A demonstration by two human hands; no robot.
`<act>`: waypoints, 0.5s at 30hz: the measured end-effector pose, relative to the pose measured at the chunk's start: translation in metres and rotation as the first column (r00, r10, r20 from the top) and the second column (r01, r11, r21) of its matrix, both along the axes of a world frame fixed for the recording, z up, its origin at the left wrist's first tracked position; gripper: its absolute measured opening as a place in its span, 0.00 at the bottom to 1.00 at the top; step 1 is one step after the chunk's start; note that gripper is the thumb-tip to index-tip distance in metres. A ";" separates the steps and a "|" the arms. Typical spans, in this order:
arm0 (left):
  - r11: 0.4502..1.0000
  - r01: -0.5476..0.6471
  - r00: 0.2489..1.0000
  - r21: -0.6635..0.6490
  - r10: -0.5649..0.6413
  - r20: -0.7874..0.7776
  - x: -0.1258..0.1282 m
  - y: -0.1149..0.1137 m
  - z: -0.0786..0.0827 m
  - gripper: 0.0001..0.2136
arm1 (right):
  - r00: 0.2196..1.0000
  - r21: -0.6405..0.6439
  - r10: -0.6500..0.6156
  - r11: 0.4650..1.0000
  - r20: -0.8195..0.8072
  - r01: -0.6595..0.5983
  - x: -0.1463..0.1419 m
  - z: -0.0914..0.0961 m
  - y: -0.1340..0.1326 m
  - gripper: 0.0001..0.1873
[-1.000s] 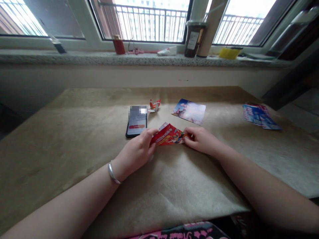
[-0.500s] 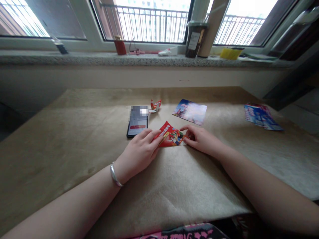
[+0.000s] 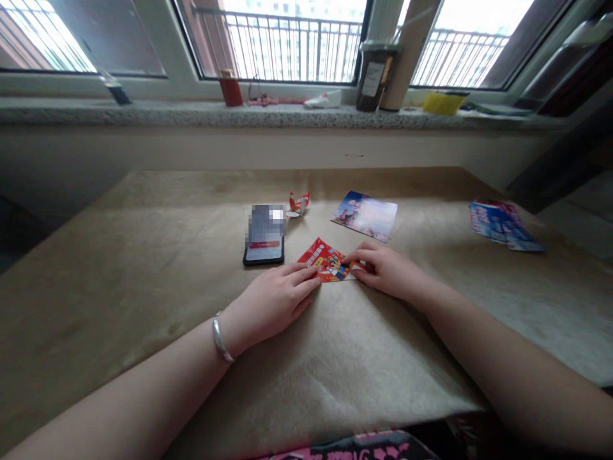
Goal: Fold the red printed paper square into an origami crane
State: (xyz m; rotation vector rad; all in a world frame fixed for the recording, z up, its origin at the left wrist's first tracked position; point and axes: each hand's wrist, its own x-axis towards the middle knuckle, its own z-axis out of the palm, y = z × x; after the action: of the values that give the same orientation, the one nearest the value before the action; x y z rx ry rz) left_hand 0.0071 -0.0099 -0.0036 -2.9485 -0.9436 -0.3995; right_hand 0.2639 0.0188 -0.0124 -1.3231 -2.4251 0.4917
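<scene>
My left hand (image 3: 272,300) lay flat, grip wide, fingertips (image 3: 310,281) pressing the red paper (image 3: 327,262) on the surface (image 3: 143,268). My right hand (image 3: 390,271) pinched its other edge. A phone (image 3: 264,239) lay just beyond the left grip.

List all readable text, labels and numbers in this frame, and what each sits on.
No text can be read.
On the red paper: print too blurred.
On the phone: top of screen pixelated, rest too small.
On the jar label: too small.
On the picture card: lettering blurred.
On the blue leaflets: print blurred.
</scene>
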 end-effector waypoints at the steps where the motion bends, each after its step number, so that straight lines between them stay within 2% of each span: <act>1: 1.000 0.001 1.000 -0.002 -0.001 0.001 0.000 0.000 0.001 0.13 | 1.000 -0.004 -0.002 1.000 0.000 0.002 0.000 0.001 0.000 0.14; 6: 0.998 -0.053 0.999 0.026 0.053 -0.009 0.003 -0.005 0.007 0.10 | 1.000 -0.017 -0.018 1.000 0.003 0.018 -0.001 0.001 0.000 0.13; 10: 0.988 -0.150 0.982 0.046 0.155 -0.113 0.004 -0.011 0.014 0.11 | 1.000 -0.030 -0.025 0.999 0.005 0.025 -0.001 -0.001 0.001 0.12; 15: 0.974 -0.219 0.962 0.063 0.226 -0.155 0.002 -0.014 0.017 0.10 | 0.999 -0.043 -0.034 0.998 0.014 0.035 -0.002 0.001 -0.001 0.15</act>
State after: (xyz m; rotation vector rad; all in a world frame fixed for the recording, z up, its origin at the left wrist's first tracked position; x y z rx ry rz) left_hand 0.0094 -0.0239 0.0137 -2.7419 -1.2081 -0.1692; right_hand 0.2614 0.0175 -0.0114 -1.3882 -2.4106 0.5309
